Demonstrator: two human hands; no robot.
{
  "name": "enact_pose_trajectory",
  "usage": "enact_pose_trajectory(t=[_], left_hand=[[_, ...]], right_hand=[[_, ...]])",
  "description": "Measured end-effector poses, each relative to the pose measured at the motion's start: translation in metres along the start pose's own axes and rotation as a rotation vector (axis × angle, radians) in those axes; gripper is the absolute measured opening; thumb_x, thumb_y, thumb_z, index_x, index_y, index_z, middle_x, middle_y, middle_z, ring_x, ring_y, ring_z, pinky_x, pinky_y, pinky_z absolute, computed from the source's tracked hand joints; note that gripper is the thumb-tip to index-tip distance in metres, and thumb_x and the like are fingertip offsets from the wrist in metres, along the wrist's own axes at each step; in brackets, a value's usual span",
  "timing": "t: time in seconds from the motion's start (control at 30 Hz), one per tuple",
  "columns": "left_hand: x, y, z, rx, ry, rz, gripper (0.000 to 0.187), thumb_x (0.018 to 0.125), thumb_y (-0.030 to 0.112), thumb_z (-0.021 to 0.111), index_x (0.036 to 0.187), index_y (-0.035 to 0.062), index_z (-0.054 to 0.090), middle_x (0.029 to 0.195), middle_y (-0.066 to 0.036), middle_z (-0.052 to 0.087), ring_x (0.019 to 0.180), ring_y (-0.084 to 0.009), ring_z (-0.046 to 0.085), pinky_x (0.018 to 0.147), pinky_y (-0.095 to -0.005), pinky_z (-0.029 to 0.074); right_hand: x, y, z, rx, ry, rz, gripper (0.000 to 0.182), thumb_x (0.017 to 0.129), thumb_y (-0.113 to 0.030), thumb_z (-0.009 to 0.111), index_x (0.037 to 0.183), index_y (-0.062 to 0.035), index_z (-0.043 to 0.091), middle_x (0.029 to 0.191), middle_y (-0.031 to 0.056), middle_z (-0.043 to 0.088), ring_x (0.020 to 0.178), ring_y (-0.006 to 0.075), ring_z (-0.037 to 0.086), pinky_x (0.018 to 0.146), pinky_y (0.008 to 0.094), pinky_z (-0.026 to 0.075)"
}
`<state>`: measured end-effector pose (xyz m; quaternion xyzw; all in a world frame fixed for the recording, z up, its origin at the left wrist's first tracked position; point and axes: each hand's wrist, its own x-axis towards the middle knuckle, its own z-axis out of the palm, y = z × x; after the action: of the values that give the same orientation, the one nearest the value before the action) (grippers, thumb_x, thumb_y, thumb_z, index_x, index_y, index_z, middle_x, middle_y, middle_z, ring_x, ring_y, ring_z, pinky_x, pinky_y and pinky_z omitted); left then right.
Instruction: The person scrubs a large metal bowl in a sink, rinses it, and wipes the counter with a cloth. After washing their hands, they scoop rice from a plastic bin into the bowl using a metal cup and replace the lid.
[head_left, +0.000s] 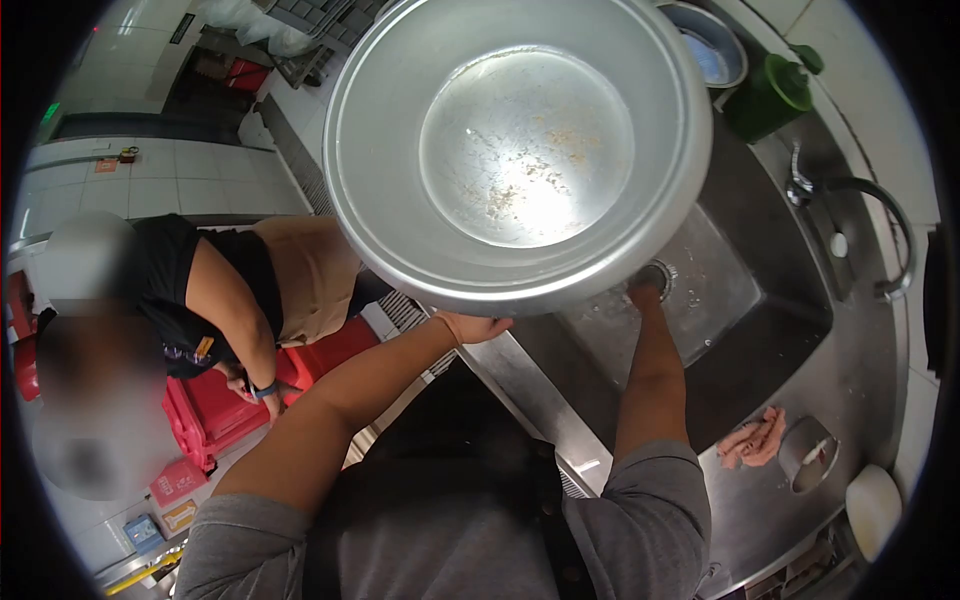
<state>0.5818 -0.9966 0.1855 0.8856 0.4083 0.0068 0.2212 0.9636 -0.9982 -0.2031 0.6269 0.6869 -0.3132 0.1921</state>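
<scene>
A large round metal basin (390,120) is tilted up over the sink, its inside facing me, with brownish specks on its shiny bottom. My left hand (478,328) is at the basin's lower rim, its fingers partly hidden beneath the metal and closed on it. My right arm reaches down into the steel sink (770,340). Only part of my right hand (645,292) shows, beside the round drain (658,278) and below the basin's edge; its fingers are hidden. Wet patches and small bits lie on the sink floor.
A faucet (880,200) curves at the right. Near the sink are a green bottle (775,95), a metal bowl (735,50), a pink cloth (755,438), a small metal cup (805,455) and a white object (873,510). A co-worker (230,290) stands left beside a red bin (225,415).
</scene>
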Motion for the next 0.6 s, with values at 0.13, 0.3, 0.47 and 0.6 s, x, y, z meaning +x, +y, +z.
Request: enact_pose_trajectory(t=[0.13,0.3,0.47,0.6], left_hand=[[0.012,0.011,-0.016,-0.002,-0.076,-0.033,0.033,0.087,0.033,0.054,0.107,0.0077,0.062,0.102,-0.016,0.062,0.099,-0.0354,0.059,0.088,-0.0455,0.046],[0.011,0.025,-0.031,-0.037,-0.084,-0.143,0.026,0.087,0.031,0.054,0.09,0.0065,0.062,0.09,-0.017,0.064,0.082,-0.0384,0.062,0.074,-0.0471,0.05],[0.014,0.025,-0.022,-0.036,0.117,0.054,0.017,0.084,0.021,0.056,0.084,0.0055,0.062,0.083,-0.014,0.061,0.08,-0.0348,0.061,0.07,-0.0455,0.049],[0.018,0.029,-0.024,-0.005,0.135,0.124,0.017,0.084,0.021,0.056,0.083,0.0048,0.062,0.083,-0.013,0.062,0.081,-0.034,0.06,0.071,-0.0451,0.048]], right_hand=[[-0.026,0.036,0.042,0.361,0.233,0.093,0.044,0.081,-0.039,0.064,0.112,-0.007,0.065,0.118,0.0204,0.06,0.114,0.03,0.057,0.096,0.0445,0.045],[-0.22,-0.087,-0.113,0.338,0.232,0.469,0.043,0.076,-0.037,0.071,0.105,-0.0049,0.069,0.11,0.0209,0.065,0.11,0.0344,0.059,0.096,0.0469,0.044],[-0.326,-0.125,-0.119,0.505,0.047,0.298,0.088,0.075,-0.044,0.074,0.149,-0.0176,0.033,0.16,0.0115,0.012,0.146,0.037,0.011,0.11,0.0656,0.018],[-0.381,-0.112,-0.148,0.517,0.432,0.378,0.077,0.08,-0.035,0.071,0.147,-0.0186,0.036,0.159,0.0129,0.011,0.144,0.0378,0.018,0.112,0.0621,0.016]])
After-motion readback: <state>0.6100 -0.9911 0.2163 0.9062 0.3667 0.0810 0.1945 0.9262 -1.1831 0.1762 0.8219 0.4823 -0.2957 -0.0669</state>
